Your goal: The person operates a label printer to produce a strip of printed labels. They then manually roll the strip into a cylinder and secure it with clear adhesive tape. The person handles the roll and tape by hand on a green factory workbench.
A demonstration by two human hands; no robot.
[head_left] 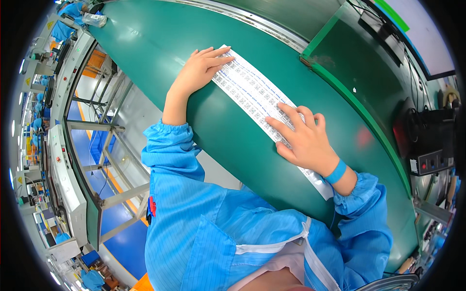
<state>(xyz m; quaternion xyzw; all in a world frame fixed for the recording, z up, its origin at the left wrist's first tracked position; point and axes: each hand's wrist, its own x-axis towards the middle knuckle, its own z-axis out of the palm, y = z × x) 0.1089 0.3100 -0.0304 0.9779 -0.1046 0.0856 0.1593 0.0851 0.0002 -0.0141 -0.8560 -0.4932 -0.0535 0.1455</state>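
Note:
A long white strip of printed labels (247,89), with two rows of small square codes, lies flat and slantwise on the green work surface (213,121). At its far left end rests my left hand (199,70), fingers stretched out over the strip's end. My right hand (308,138) lies spread on the strip nearer its other end, fingertips touching the printed rows. A blue wristband (336,171) circles my right wrist. Part of the strip is covered by my right hand and wrist.
A raised green panel (357,92) edges the work surface on the right, beside a monitor (427,34) and a black device with a switch box (429,164). To the left stand a metal frame (109,128) and a long conveyor line (68,165). At the far left, a clear bag (94,19) sits near another person's blue sleeve (72,9).

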